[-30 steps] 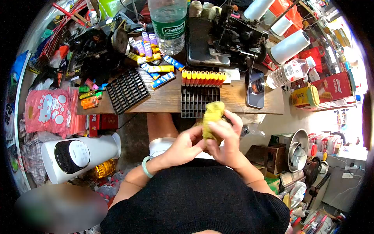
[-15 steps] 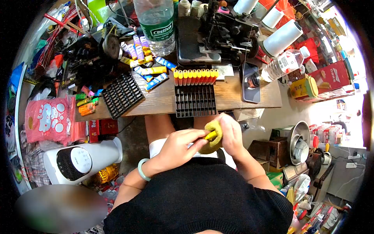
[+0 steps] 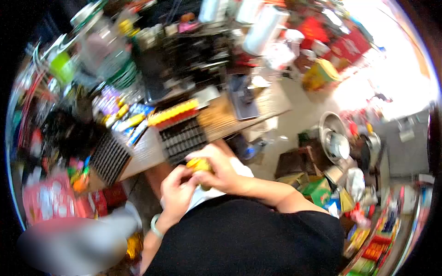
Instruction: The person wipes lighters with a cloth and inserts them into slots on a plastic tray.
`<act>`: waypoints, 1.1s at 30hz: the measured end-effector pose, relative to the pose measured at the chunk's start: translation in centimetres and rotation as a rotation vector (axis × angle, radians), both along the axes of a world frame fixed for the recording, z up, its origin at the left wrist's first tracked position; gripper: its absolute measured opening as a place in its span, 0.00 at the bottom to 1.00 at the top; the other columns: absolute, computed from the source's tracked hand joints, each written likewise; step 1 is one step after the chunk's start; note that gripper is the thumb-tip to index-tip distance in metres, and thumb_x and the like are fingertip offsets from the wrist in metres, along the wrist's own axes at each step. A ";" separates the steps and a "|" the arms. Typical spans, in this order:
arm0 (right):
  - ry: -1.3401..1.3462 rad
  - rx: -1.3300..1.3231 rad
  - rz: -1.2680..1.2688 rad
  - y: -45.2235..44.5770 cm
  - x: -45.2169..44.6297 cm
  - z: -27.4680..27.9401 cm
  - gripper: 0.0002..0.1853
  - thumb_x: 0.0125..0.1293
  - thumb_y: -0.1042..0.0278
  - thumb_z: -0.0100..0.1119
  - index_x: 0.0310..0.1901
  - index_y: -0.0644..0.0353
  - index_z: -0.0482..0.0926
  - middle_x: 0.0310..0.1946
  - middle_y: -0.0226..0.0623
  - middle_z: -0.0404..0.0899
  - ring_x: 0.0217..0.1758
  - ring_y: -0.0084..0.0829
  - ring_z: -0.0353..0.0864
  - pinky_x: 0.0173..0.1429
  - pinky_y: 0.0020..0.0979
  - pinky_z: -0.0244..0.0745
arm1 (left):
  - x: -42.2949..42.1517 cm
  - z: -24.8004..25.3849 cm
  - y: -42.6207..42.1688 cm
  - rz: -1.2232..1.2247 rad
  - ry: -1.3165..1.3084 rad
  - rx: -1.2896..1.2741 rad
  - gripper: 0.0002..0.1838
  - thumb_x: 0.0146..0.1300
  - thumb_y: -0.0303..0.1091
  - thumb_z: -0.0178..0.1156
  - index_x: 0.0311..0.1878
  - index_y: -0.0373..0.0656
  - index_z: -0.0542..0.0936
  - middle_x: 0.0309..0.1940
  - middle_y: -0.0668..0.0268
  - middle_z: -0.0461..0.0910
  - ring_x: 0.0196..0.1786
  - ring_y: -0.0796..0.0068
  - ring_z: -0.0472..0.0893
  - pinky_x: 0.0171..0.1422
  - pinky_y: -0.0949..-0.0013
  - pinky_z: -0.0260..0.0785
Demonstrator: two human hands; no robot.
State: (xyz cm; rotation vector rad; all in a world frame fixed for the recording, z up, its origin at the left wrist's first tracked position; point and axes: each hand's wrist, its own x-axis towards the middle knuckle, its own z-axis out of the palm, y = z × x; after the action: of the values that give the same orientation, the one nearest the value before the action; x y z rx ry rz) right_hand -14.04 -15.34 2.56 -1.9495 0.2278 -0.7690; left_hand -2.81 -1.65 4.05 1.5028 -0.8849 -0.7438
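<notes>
Cluttered table (image 3: 218, 120) ahead; left hand (image 3: 177, 186) and right hand (image 3: 218, 171) both clamped on cloth (image 3: 198, 164), long axis indeterminate from blur; tray (image 3: 183, 138) beyond, right hand nearer.

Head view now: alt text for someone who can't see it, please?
Left hand and right hand hold a yellow item before a wooden table with black trays and red and yellow tubes; motion blur hides finer detail.

Single view from my head, facing forward and steeply down: my hands (image 3: 218, 173) close below, the counter (image 3: 214, 121) just beyond, slanting.
</notes>
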 end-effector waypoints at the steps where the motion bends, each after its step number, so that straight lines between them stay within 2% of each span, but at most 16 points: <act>1: 0.015 -0.007 -0.005 -0.1 0.1 -0.2 0.22 0.67 0.58 0.67 0.57 0.61 0.79 0.44 0.41 0.80 0.44 0.40 0.77 0.51 0.38 0.73 | 0.1 0.2 -0.1 -0.003 0.012 -0.009 0.06 0.65 0.21 0.65 0.43 0.30 0.79 0.36 0.65 0.81 0.41 0.81 0.80 0.47 0.75 0.75; 4: -0.065 0.061 0.005 0.0 0.3 0.6 0.27 0.77 0.43 0.49 0.57 0.62 0.78 0.42 0.42 0.78 0.44 0.40 0.76 0.52 0.37 0.73 | -0.8 -0.8 0.0 0.105 0.103 -0.146 0.06 0.65 0.19 0.65 0.44 0.33 0.79 0.40 0.65 0.82 0.45 0.79 0.81 0.53 0.73 0.74; 5: -0.080 0.066 0.018 0.3 0.4 0.2 0.23 0.76 0.49 0.51 0.61 0.58 0.74 0.46 0.49 0.73 0.52 0.53 0.76 0.55 0.44 0.74 | -1.2 -1.0 -0.1 0.157 0.210 -0.190 0.07 0.66 0.19 0.64 0.45 0.34 0.79 0.41 0.65 0.82 0.46 0.78 0.81 0.55 0.72 0.74; 8: -0.091 0.122 0.012 2.3 1.6 -1.0 0.29 0.77 0.46 0.49 0.67 0.61 0.66 0.50 0.50 0.72 0.53 0.54 0.75 0.58 0.43 0.73 | -1.3 -1.9 -0.2 0.339 0.369 -0.272 0.06 0.69 0.20 0.62 0.48 0.35 0.80 0.46 0.65 0.82 0.49 0.76 0.82 0.59 0.71 0.73; 11: -0.058 0.129 -0.004 2.3 1.6 -1.2 0.28 0.75 0.53 0.54 0.67 0.62 0.66 0.50 0.53 0.74 0.53 0.56 0.77 0.58 0.45 0.74 | -1.6 -1.9 -0.8 0.373 0.412 -0.249 0.09 0.71 0.21 0.60 0.52 0.34 0.81 0.46 0.65 0.82 0.48 0.76 0.82 0.61 0.71 0.73; 12: -0.028 0.111 -0.016 2.0 1.6 -1.3 0.27 0.74 0.55 0.56 0.67 0.61 0.67 0.49 0.52 0.75 0.52 0.56 0.78 0.56 0.46 0.75 | -1.3 -1.9 -0.8 0.377 0.407 -0.251 0.09 0.71 0.21 0.60 0.52 0.34 0.81 0.46 0.65 0.82 0.48 0.76 0.82 0.61 0.71 0.73; 13: 0.003 0.093 -0.025 1.7 1.5 -1.5 0.26 0.74 0.57 0.58 0.67 0.61 0.68 0.48 0.52 0.76 0.51 0.55 0.79 0.55 0.46 0.76 | -1.0 -1.7 -0.7 0.353 0.267 -0.229 0.10 0.72 0.23 0.60 0.53 0.32 0.81 0.49 0.65 0.81 0.50 0.75 0.81 0.61 0.71 0.72; 14: -0.016 0.000 -0.059 1.4 1.4 -1.8 0.26 0.71 0.61 0.62 0.66 0.59 0.70 0.47 0.49 0.77 0.46 0.53 0.82 0.47 0.45 0.79 | -0.6 -1.6 -0.6 0.328 0.129 -0.207 0.11 0.73 0.25 0.59 0.55 0.31 0.80 0.52 0.64 0.79 0.53 0.74 0.80 0.62 0.71 0.71; 15: -0.019 -0.002 -0.055 1.2 1.2 -2.1 0.26 0.71 0.61 0.62 0.66 0.59 0.70 0.47 0.49 0.77 0.46 0.53 0.82 0.47 0.45 0.79 | -0.5 -1.1 -0.8 0.300 -0.008 -0.184 0.13 0.75 0.27 0.58 0.57 0.30 0.80 0.55 0.63 0.78 0.55 0.73 0.79 0.63 0.71 0.71; 17: -0.018 -0.234 -0.063 0.9 0.8 -2.3 0.29 0.65 0.65 0.66 0.66 0.58 0.70 0.47 0.47 0.78 0.42 0.50 0.83 0.39 0.43 0.80 | -1.6 0.6 -1.2 0.288 0.291 -0.349 0.25 0.72 0.34 0.64 0.66 0.31 0.73 0.52 0.61 0.77 0.53 0.73 0.79 0.61 0.71 0.71; 19: -0.121 -0.401 -0.071 0.6 0.4 -1.3 0.31 0.59 0.68 0.64 0.66 0.57 0.73 0.44 0.41 0.80 0.38 0.44 0.84 0.34 0.39 0.80 | -0.7 -0.1 -0.6 0.283 0.120 -0.284 0.27 0.72 0.39 0.65 0.66 0.33 0.72 0.51 0.64 0.80 0.52 0.75 0.79 0.60 0.71 0.72; 22: -0.220 -0.556 -0.132 0.6 0.0 -1.0 0.28 0.60 0.70 0.63 0.64 0.58 0.78 0.47 0.36 0.81 0.33 0.31 0.82 0.31 0.31 0.78 | -0.4 -0.7 -0.6 0.336 0.186 -0.226 0.21 0.71 0.35 0.66 0.60 0.32 0.74 0.49 0.63 0.80 0.51 0.75 0.79 0.59 0.71 0.72; 25: -0.172 -0.693 -0.154 0.5 -0.4 -0.5 0.29 0.59 0.69 0.63 0.66 0.59 0.77 0.53 0.39 0.81 0.31 0.31 0.82 0.31 0.31 0.77 | -0.7 -0.9 -0.3 0.302 0.240 -0.176 0.19 0.70 0.35 0.66 0.56 0.33 0.74 0.48 0.62 0.80 0.50 0.75 0.79 0.59 0.71 0.72; 26: -0.101 -0.688 -0.148 0.5 -0.7 -0.1 0.31 0.61 0.65 0.63 0.68 0.60 0.75 0.57 0.42 0.80 0.31 0.32 0.83 0.31 0.32 0.78 | -0.9 -0.7 -0.2 0.288 0.274 -0.201 0.19 0.70 0.35 0.67 0.55 0.32 0.75 0.49 0.61 0.80 0.50 0.74 0.79 0.59 0.71 0.72; 31: -0.148 -0.499 -0.192 0.8 0.3 -0.2 0.33 0.68 0.55 0.61 0.71 0.63 0.70 0.56 0.45 0.81 0.37 0.39 0.87 0.34 0.36 0.83 | -1.4 -1.0 0.1 0.291 0.196 -0.282 0.20 0.70 0.31 0.65 0.60 0.31 0.74 0.53 0.58 0.80 0.56 0.71 0.80 0.63 0.68 0.73; 33: 0.218 -0.307 -0.124 1.0 0.0 -0.5 0.31 0.71 0.55 0.58 0.70 0.64 0.70 0.54 0.48 0.81 0.40 0.42 0.87 0.35 0.36 0.84 | -1.1 -1.4 0.2 0.237 0.157 -0.334 0.20 0.72 0.26 0.61 0.63 0.30 0.72 0.60 0.51 0.78 0.61 0.65 0.79 0.67 0.64 0.72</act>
State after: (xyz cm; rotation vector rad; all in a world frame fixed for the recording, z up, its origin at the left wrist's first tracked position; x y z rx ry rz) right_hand -14.07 -14.35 2.06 -2.3310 0.3830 -0.7019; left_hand -3.94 -1.42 2.70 1.2084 -0.6611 -0.5038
